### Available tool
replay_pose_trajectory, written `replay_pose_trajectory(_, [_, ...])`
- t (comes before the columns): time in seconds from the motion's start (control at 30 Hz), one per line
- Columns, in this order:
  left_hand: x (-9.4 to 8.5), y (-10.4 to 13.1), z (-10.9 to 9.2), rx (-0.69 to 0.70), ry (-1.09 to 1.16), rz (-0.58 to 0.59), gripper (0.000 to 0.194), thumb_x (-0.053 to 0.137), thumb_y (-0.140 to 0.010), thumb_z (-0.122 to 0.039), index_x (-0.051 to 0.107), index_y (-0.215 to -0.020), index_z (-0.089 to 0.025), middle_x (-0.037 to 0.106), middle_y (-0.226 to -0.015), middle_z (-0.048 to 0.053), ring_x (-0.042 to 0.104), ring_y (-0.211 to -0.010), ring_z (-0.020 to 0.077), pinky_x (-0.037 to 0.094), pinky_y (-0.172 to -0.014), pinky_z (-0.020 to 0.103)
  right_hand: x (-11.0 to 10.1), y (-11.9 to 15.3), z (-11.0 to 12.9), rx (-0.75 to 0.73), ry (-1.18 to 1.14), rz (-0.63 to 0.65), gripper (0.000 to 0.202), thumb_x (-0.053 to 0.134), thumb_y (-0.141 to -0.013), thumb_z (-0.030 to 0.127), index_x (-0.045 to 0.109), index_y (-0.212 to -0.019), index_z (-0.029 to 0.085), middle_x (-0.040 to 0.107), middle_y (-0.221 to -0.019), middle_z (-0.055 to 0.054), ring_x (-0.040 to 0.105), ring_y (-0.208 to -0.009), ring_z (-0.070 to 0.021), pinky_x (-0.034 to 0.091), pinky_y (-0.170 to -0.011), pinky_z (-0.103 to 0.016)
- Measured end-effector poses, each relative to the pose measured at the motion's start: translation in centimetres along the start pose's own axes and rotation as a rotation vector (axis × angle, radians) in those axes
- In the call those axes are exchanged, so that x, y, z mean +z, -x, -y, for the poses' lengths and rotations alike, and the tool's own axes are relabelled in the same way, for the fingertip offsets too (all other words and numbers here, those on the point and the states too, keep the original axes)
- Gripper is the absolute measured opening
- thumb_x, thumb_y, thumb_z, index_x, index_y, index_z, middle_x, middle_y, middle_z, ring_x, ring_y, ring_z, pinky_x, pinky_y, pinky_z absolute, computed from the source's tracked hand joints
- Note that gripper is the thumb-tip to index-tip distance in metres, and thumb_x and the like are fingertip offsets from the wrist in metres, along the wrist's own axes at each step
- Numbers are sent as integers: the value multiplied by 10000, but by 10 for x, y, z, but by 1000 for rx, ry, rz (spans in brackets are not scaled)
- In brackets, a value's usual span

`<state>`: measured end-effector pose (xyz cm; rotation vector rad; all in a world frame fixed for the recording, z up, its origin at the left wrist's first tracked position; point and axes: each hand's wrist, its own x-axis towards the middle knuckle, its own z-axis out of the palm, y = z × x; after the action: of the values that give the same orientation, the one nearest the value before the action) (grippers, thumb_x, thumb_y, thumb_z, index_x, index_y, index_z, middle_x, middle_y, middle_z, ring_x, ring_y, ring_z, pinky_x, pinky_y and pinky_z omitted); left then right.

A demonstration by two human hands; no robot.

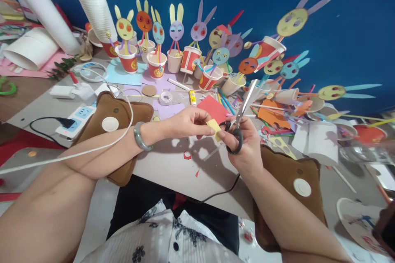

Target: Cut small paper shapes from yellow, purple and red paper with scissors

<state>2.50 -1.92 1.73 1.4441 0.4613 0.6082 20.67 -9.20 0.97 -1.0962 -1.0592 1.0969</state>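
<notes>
Head view: my left hand (189, 122) pinches a small yellow paper piece (213, 130) between thumb and fingertips, above the grey tabletop (182, 174). My right hand (247, 141) grips the scissors (239, 117) by their black handles, blades pointing up and away from me; its thumb appears to touch the paper's near edge.

Handling, as assessed: the paper should be nearly weightless, flexible and easily creased or torn. Sound hold is a light pinch at one edge; whether it is folded, I cannot tell. The scissors look rigid and somewhat heavier, properly held by the loops, clear of the blades.

Below the hands lie red scraps (187, 155). Just beyond is a red paper sheet (212, 109), then a yellow glue stick (193, 97). Farther out stand paper cups (128, 62) bearing long-eared paper figures (125, 28).
</notes>
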Motion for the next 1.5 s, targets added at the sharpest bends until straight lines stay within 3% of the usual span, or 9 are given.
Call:
replay_pose_trajectory(0.13, [0,0,-3,-36,11,10,193,747,-783,-274,643,-751,-114,580,-575,-35,512,-513,43,398,-488,173,1,-2,-1,65,-53,0,479,949,-548,311,601,-874,270,623,-730,65,562,-596,-115,495,-585,-274])
replay_pose_trajectory(0.37, [1,2,-7,-59,68,10,150,734,-799,-245,660,-797,-114,585,-585,-34,531,-523,46,387,-484,174,0,-3,-3,83,-95,-34,383,880,-620,281,631,-911,290,569,-613,83,547,-555,-126,491,-578,-288])
replay_pose_trajectory(0.67, [3,0,-7,-5,139,-20,266,823,-749,-288,620,-740,-115,599,-602,-38,508,-499,27,391,-468,170,3,-1,-3,67,-151,-60,401,912,-595,239,648,-894,276,625,-673,77,575,-592,-102,500,-599,-253])
replay_pose_trajectory(1.17, [2,1,-6,-29,217,40,214,757,-807,-279,623,-763,-118,603,-628,-24,543,-521,50,388,-485,195,5,-2,-2,236,-242,29,380,932,-569,322,679,-847,265,640,-756,42,588,-665,-138,480,-569,-279])
replay_pose_trajectory(1.5, [7,0,-5,-94,183,-35,133,667,-847,-185,577,-764,-131,585,-610,-39,541,-504,50,400,-475,190,3,-3,-9,161,-197,-27,407,937,-567,324,672,-871,270,614,-723,52,555,-584,-119,467,-515,-267])
